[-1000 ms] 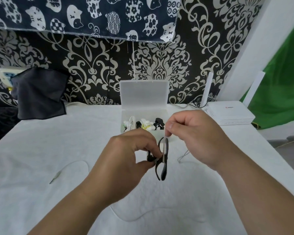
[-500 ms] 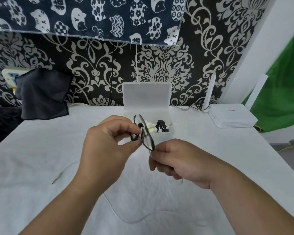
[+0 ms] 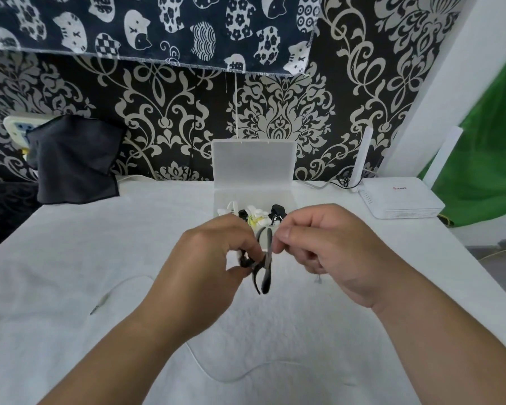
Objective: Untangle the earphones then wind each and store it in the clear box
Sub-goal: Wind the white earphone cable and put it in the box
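My left hand pinches a coil of black earphone cable above the white table, its loops hanging down between my hands. Beside it, my right hand pinches the cable at the top of the coil. Just behind my hands stands the clear box with its lid upright; wound white, yellow and black earphones lie inside. A white earphone cable trails loose over the table near me, and its plug lies at the left.
A white router with two upright antennas sits at the back right, wires beside it. A dark cloth hangs at the back left over a wall socket. The patterned wall closes the far edge of the cloth-covered table.
My right hand dropped below the coil half a second ago and has come back up beside it. The left hand tilted the coil up toward the box, then lowered it again.
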### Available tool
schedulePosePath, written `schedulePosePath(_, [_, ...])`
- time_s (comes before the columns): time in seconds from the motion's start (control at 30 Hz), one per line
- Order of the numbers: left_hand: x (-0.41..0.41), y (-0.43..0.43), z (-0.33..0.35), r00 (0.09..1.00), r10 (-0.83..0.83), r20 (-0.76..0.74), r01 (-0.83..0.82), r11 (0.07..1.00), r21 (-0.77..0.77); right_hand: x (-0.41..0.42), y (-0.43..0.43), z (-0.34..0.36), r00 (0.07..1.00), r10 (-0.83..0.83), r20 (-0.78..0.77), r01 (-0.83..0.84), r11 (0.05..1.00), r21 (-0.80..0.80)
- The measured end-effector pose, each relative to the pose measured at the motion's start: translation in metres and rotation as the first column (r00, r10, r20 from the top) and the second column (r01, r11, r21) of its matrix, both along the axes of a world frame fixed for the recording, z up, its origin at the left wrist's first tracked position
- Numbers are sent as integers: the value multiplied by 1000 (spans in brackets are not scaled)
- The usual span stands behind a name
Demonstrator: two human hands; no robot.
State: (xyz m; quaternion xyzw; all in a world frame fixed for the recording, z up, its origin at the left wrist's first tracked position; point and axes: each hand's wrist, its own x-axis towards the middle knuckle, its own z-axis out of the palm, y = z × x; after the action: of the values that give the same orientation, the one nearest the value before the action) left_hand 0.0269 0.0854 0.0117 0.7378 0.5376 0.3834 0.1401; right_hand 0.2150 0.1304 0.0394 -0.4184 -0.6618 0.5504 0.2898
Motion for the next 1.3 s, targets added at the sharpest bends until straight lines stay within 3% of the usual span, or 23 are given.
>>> schedulePosePath(0.13, [4, -1, 2, 983, -95, 155, 108, 991, -77, 6, 4, 0, 970, -172, 170, 130, 964, 233])
schedulePosePath(0.3, [5, -3, 7, 951, -156, 269, 212, 958, -195, 10, 9, -4, 944, -271, 190, 192, 915, 356])
schedulePosePath(0.43, [4, -2, 8, 914, -165, 370, 259, 940, -221, 8, 10, -7, 952, -264, 157, 209, 931, 299])
schedulePosePath(0.57, [4, -2, 9, 885, -174, 432, 288, 933, -214, 5, 10, -17, 965, -185, 188, 173, 982, 80])
schedulePosePath(0.63, [4, -3, 9, 882, -171, 439, 286, 935, -210, 3, 10, -20, 963, -169, 212, 163, 986, 46])
schedulePosePath(0.83, [3, -2, 11, 914, -142, 380, 246, 939, -241, 2, 10, -15, 949, -307, 71, 291, 940, 181])
schedulePosePath(1.03, [6, -3, 11, 920, -150, 362, 236, 949, -208, -2, 9, -18, 929, -337, 150, 292, 921, 259])
schedulePosePath(1.13, [5, -3, 11, 887, -145, 438, 248, 950, -189, -3, 10, -25, 928, -297, 224, 263, 950, 169])
schedulePosePath(1.3, [7, 1, 7, 838, -106, 535, 210, 968, -136, -7, 3, -33, 957, -42, 288, 76, 991, -108])
